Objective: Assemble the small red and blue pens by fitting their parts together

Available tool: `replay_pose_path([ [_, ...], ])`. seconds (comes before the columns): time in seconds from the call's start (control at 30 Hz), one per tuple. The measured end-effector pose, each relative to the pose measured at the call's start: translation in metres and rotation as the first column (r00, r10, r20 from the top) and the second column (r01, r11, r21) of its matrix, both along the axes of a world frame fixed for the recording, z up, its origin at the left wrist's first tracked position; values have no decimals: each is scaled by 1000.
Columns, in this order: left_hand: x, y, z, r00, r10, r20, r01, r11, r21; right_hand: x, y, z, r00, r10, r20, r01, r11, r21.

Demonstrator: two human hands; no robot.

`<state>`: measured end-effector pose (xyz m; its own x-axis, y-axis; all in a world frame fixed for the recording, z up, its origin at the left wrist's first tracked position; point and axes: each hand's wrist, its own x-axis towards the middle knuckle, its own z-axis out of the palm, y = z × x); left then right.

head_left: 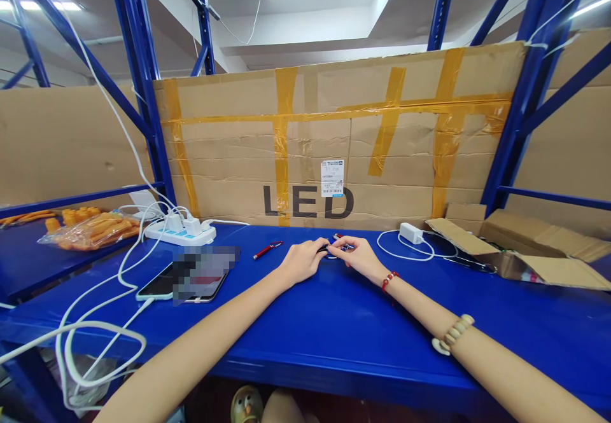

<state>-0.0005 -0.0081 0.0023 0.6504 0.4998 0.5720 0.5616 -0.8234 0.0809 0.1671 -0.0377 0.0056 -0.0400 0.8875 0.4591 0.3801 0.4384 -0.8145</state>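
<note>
Nearest, two bare forearms stretch out over the blue table (334, 340), the right one wearing a pale bead bracelet (453, 334) and, nearer the wrist, a red bead bracelet (389, 279). A coil of white cable (90, 346) hangs off the near left edge. Farther in, a phone (184, 283) lies flat on the left part of the table.

At the middle of the table the left hand (300, 261) and right hand (358, 256) meet, both resting on the surface. Their fingers are curled in and pinch a small dark pen (333, 249) between them; it is mostly hidden, so how each finger sits on it cannot be told. Just left of the hands a red pen (268, 250) lies loose on the table.

Beyond, a white power strip (180, 232) sits far left, with a bag of orange parts (90, 229) further left. A white charger (409, 232) lies to the right, and an open cardboard box (515, 251) at the far right. A taped cardboard sheet (334, 137) marked LED stands at the back.
</note>
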Motion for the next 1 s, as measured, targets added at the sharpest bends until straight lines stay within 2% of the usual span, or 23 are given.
replay_pose_path([
  [0.2,0,0,0,1000,11,19,-10,999,-49,3,3,-2,998,51,-43,-48,996,72],
  [0.47,-3,-1,1,992,-112,63,117,989,-94,6,4,-2,993,113,-38,-109,990,89],
  [0.63,-5,-1,0,986,-165,-12,163,984,-75,7,2,-3,989,147,-16,-145,987,74],
  [0.77,-5,0,-2,986,-159,-56,156,986,-57,9,1,-4,988,134,72,-141,984,106],
  [1.0,-5,-1,-1,983,-162,-91,157,986,-55,12,0,-5,960,10,281,-84,964,253],
])
